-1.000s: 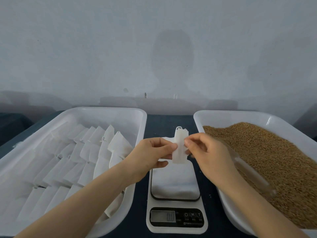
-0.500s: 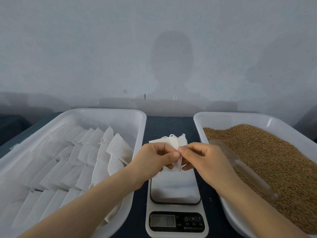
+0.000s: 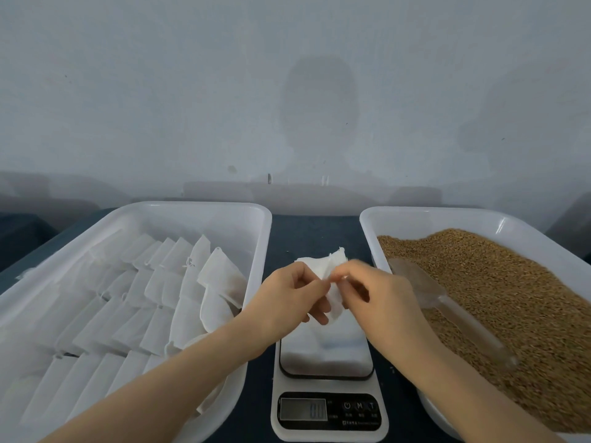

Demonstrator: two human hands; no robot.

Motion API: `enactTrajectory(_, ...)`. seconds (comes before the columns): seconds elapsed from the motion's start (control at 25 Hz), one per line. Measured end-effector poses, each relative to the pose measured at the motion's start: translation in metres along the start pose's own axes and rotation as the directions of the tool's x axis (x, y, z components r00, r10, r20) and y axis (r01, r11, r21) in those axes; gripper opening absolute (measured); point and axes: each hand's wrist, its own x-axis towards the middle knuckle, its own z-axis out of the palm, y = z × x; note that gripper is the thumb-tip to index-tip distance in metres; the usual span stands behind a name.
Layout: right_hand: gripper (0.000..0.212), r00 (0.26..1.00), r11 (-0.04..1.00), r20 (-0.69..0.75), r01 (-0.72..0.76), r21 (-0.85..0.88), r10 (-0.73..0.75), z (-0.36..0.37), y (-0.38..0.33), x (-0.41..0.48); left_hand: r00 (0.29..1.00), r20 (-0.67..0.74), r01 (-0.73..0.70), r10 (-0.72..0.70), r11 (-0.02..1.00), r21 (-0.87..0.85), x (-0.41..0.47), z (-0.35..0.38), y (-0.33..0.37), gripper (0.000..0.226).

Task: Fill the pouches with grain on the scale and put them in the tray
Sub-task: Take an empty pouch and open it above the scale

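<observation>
A small white pouch is held in the air between both hands, above the far end of the scale and clear of its platform; the left hand has its grip closed on the pouch's left side, thumb and forefinger pinching the fabric; the right hand pinches the right side with a narrow fingertip grip, the other fingers curled. The scale stands at the middle of the bench, near its front edge, its display digits too blurred to read. Towards the bench's left edge a white tray holds rows of flat pouches, overlapping; towards the right edge a second tray holds brown grain, with a clear scoop lying on the grain along that tray's near-left side.
</observation>
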Motion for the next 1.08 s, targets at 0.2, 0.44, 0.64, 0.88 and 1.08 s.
enactTrajectory(0.2,0.027,0.972,0.991,0.189,-0.136,-0.013,0.136,0.005,0.001,0.002,0.996,-0.006,-0.093,0.093,0.996,0.002,-0.002,0.001,0.000,0.018)
enactTrajectory(0.44,0.026,0.898,0.885,0.207,-0.426,0.187,0.389,-0.002,0.001,0.006,0.962,0.127,-0.247,0.241,0.968,0.036,-0.007,0.001,0.002,0.019)
enactTrajectory(0.64,0.021,0.920,0.889,0.128,-0.391,0.238,0.371,-0.009,0.002,0.004,0.968,-0.037,-0.244,0.246,0.968,0.056,-0.003,0.000,0.000,0.007)
enactTrajectory(0.88,0.019,0.901,0.816,0.186,-0.434,0.381,0.393,-0.011,0.003,0.005,0.973,-0.229,-0.014,-0.018,0.991,-0.136,0.010,-0.008,-0.005,0.017)
enactTrajectory(1.08,0.022,0.877,0.784,0.227,-0.481,0.393,0.424,-0.011,0.006,0.006,0.959,-0.279,-0.007,-0.054,0.977,-0.213,0.011,-0.011,-0.005,0.029)
